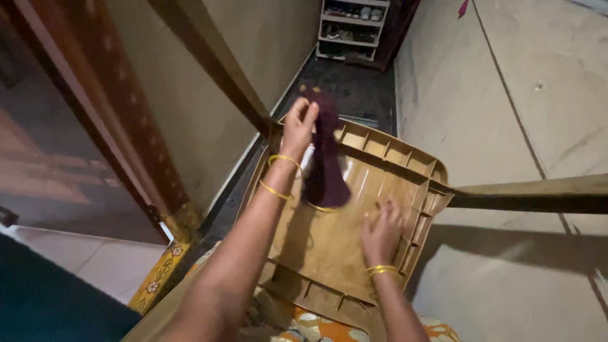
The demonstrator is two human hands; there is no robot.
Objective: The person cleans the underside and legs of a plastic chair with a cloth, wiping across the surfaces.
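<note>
Grey concrete floor [532,95] lies below; white shelf rack [352,25] far off holds shoes; upturned brown plastic chair [329,247] shows its ribbed underside; left hand [297,126] fingers pinched shut on dark maroon cloth [326,164] hanging limp over it; right hand [381,233] lies flat, fingers spread, on the underside.

left hand [297,128] gripping cloth [325,158], upturned stool [335,247]

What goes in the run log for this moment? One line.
left hand: holds dark cloth | right hand: flat on upturned plastic chair | chair legs point outward
</note>
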